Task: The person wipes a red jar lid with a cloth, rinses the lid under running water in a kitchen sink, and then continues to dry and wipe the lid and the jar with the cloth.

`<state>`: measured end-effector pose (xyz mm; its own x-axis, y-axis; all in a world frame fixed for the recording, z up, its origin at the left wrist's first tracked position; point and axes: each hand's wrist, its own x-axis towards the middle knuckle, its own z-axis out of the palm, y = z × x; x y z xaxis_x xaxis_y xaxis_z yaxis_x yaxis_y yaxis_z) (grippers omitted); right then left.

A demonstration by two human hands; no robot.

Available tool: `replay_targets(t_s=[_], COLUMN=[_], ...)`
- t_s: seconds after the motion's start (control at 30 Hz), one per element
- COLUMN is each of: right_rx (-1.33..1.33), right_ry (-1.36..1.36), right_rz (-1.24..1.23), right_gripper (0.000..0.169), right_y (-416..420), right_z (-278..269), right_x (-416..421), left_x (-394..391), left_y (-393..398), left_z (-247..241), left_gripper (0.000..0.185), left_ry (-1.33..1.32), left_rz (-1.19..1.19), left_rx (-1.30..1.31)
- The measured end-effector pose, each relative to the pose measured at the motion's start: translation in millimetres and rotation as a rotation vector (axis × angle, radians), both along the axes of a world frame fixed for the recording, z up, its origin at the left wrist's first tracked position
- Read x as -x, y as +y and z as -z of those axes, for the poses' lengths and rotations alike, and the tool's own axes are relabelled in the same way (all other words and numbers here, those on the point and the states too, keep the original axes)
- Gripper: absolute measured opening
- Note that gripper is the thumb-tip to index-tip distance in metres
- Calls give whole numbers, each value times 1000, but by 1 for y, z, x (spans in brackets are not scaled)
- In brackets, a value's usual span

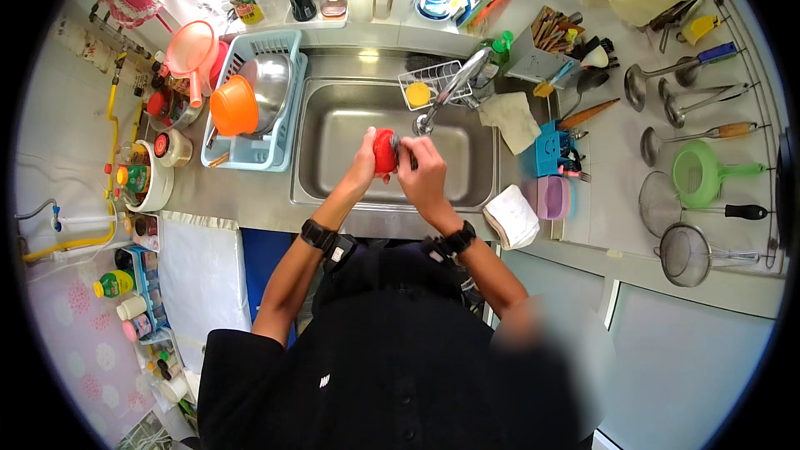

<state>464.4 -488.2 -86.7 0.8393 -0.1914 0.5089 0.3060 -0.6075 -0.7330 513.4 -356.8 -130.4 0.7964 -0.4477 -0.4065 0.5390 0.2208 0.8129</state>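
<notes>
Over the stainless steel sink (340, 131), my left hand (361, 165) holds a round red object (384, 151), which may be a tomato or a small lid; I cannot tell which. My right hand (425, 169) is close against its right side, fingers curled round a small dark item (396, 142) that touches the red surface. What this item is remains unclear, as the fingers partly hide it. Beyond my hands the chrome faucet (459, 78) reaches over the basin, beside a white wire rack (431, 78) with a round yellow sponge (417, 95).
Left of the sink stands a light blue dish rack (275, 159) with an orange bowl (234, 106) and a metal bowl (269, 87). A folded white cloth (512, 217) lies at the right front, a beige cloth (509, 122) behind it. Ladles and strainers hang on the right wall.
</notes>
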Motion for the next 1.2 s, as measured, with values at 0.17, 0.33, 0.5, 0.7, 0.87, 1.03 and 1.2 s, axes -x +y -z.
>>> replay_targets(t_s=[0.17, 0.33, 0.5, 0.7, 0.87, 1.03, 1.2], right_rx=[43, -5, -4, -38, -155, -416, -513], right_ry=[-63, 49, 81, 96, 266, 480, 533], right_rz=[-109, 41, 11, 52, 124, 291, 242], right_gripper=[14, 10, 11, 9, 12, 23, 80], right_y=[12, 13, 10, -1, -52, -140, -232], right_z=[-3, 10, 22, 25, 88, 162, 218], right_x=[9, -4, 17, 10, 33, 20, -41], left_x=[-1, 2, 5, 15, 16, 9, -9], left_y=[0, -13, -12, -35, -37, -51, -74], left_z=[-2, 20, 24, 28, 54, 81, 109], left_gripper=[66, 70, 67, 73, 59, 52, 52], left_ry=[-7, -59, 43, 24, 172, 303, 456], left_rz=[-168, -303, -293, -329, -152, -161, -186], left_rx=[88, 114, 222, 240, 102, 99, 215])
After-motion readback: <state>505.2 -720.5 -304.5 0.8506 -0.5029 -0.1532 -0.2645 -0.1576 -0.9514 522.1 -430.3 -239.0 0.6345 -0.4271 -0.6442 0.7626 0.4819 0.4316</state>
